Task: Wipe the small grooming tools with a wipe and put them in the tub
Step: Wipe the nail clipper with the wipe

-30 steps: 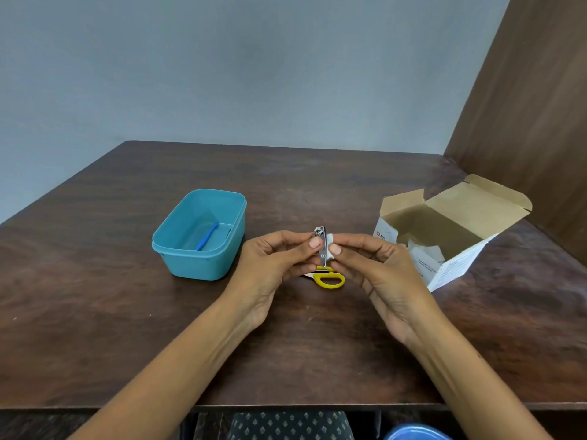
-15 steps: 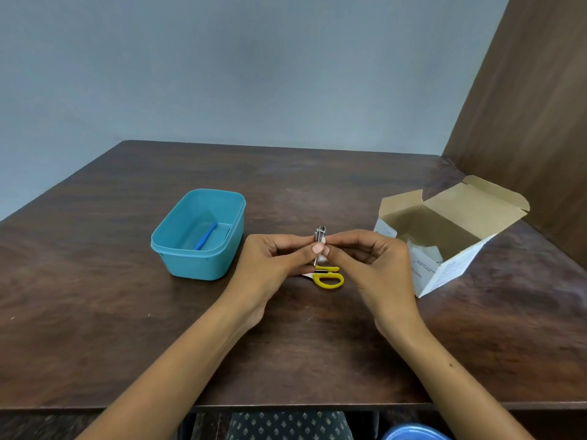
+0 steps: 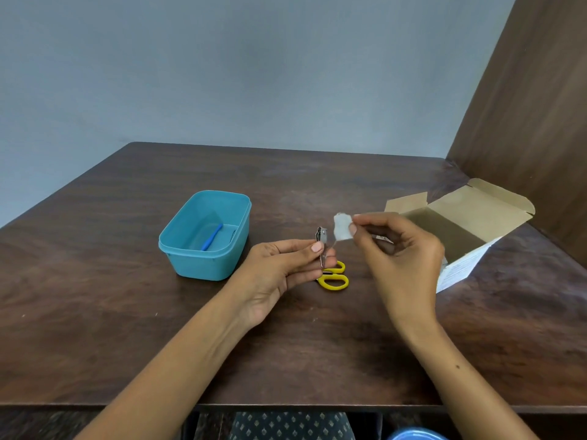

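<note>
Since the earlier frame, the right hand [image 3: 401, 249] has been drawn away to the right and slightly up, and the wipe [image 3: 342, 227] has been lifted off the nail clipper [image 3: 321, 246], so that a small gap now shows between the two. The wipe is pinched between the right thumb and forefinger. The clipper is held upright between the thumb and fingers of the left hand [image 3: 279, 268], its long axis running nearly vertical, jaw end uppermost.

The tub [image 3: 236, 249] lies to the left of the clipper, on the left hand's own side and well apart from the right hand; a blue tool [image 3: 212, 237] is already lying in it (wiped, presumably). A leftward carry by the left hand is judged the likely next move. The yellow scissors [image 3: 333, 277] are left on the table [image 3: 95, 296] just below the left fingertips, not yet handled. An open cardboard box [image 3: 470, 230] stands behind the right hand.
</note>
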